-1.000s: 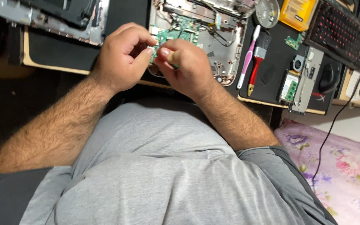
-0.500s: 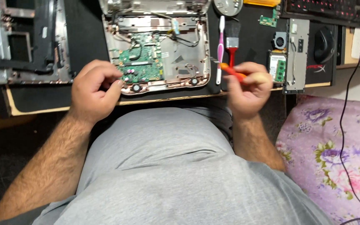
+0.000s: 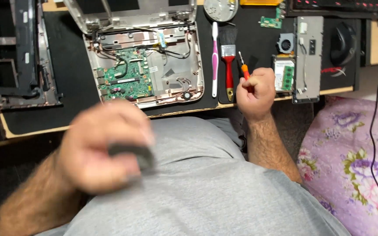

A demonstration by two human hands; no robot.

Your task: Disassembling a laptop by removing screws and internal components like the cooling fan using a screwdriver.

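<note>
My right hand (image 3: 255, 91) is closed around a small orange-handled screwdriver (image 3: 243, 66) at the front edge of the black work mat (image 3: 71, 83), just right of a red-handled brush (image 3: 228, 61). My left hand (image 3: 103, 146) is blurred and raised close to the camera over my grey shirt; it grips a small dark object (image 3: 132, 154) that I cannot identify. An opened laptop base (image 3: 178, 65) with a green circuit board (image 3: 125, 79) lies on the mat between the hands, untouched.
A pink-and-white toothbrush (image 3: 215, 57) lies beside the brush. A round tin (image 3: 221, 8), a small fan (image 3: 286, 43), a memory module (image 3: 284, 75) and a grey metal bracket (image 3: 308, 52) lie to the right. Dismantled panels (image 3: 18, 57) lie left; floral fabric (image 3: 351, 161) lower right.
Both hands left the laptop base. The right hand picked up the screwdriver and now rests at the mat's edge. The left hand pulled back toward the camera, holding a dark object.
</note>
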